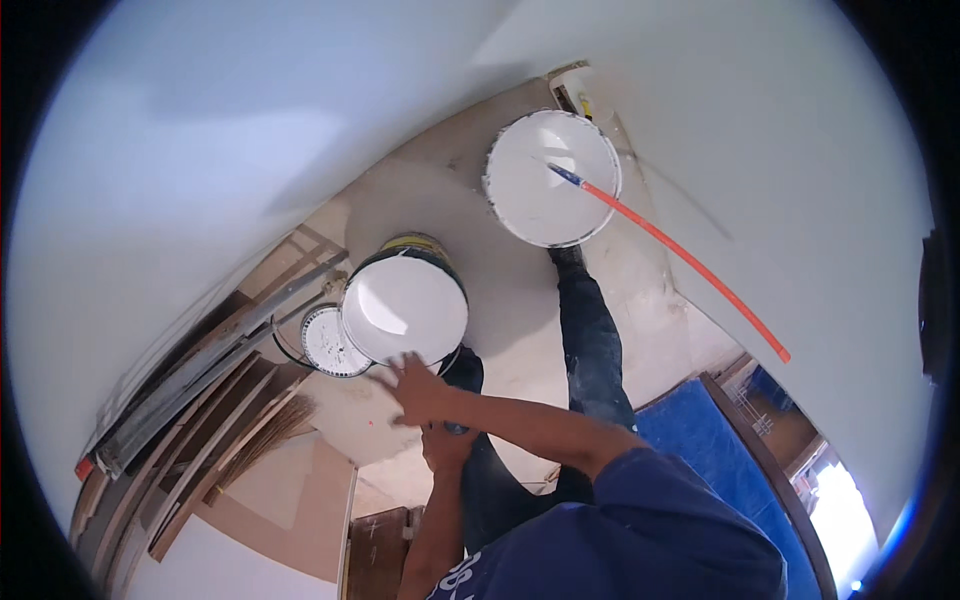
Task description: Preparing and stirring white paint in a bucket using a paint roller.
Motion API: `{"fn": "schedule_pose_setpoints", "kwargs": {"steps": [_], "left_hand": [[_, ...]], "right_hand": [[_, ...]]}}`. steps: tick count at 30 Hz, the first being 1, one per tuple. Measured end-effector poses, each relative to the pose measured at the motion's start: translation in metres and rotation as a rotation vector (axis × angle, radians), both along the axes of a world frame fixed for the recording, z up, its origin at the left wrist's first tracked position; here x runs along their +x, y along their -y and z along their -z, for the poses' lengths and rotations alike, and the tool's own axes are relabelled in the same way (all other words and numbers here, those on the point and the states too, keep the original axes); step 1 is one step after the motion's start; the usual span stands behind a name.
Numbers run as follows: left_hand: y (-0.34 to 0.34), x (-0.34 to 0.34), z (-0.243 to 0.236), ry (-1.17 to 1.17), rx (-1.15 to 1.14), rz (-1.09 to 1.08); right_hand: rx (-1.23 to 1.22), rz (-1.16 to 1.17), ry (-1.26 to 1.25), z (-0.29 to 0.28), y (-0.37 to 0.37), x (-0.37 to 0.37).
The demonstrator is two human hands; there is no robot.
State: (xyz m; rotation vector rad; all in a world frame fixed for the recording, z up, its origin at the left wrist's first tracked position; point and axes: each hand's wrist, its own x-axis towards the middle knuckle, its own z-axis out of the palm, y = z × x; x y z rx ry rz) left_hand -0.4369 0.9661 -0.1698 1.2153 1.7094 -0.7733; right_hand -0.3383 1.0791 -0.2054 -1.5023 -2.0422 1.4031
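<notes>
Right hand is spread flat, fingers splayed and gripping nothing, hovering at the near rim of the white paint bucket, while the left hand sits just beneath it, curled around a small dark object I cannot make out. That bucket stands on the dusty floor beside a smaller white lid, and 1 wider bucket farther off holds an orange-handled pole leaning out against the wall.

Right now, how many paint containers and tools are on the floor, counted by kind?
Large white paint buckets: 2
Small paint can: 1
Orange-handled pole: 1
Broom: 1
Total: 5
</notes>
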Motion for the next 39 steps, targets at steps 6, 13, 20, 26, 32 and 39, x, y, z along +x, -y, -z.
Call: {"fn": "schedule_pose_setpoints", "kwargs": {"steps": [6, 13, 20, 26, 32, 39], "left_hand": [[0.053, 0.097, -0.009, -0.159, 0.142, 0.194], [0.087, 0.274, 0.042, 0.402, 0.383, -0.194], [0.018, 0.487, 0.024, 0.335, 0.061, 0.124], [-0.020, 0.509, 0.022, 0.159, -0.135, -0.053], [0.008, 0.498, 0.036, 0.280, 0.028, 0.096], [0.020, 0.496, 0.036, 0.283, 0.109, 0.155]], "right_hand": [[-0.478, 0.160, -0.385, -0.021, -0.084, 0.210], [0.094, 1.435, 0.426, 0.169, -0.110, 0.586], [-0.207, 0.944, 0.672, 0.308, -0.130, 0.642], [-0.217, 0.799, 0.834, 0.356, -0.155, 0.638], [-0.224, 0.924, 0.857, 0.351, -0.148, 0.648], [-0.109, 0.815, 0.700, 0.288, -0.091, 0.653]]}}
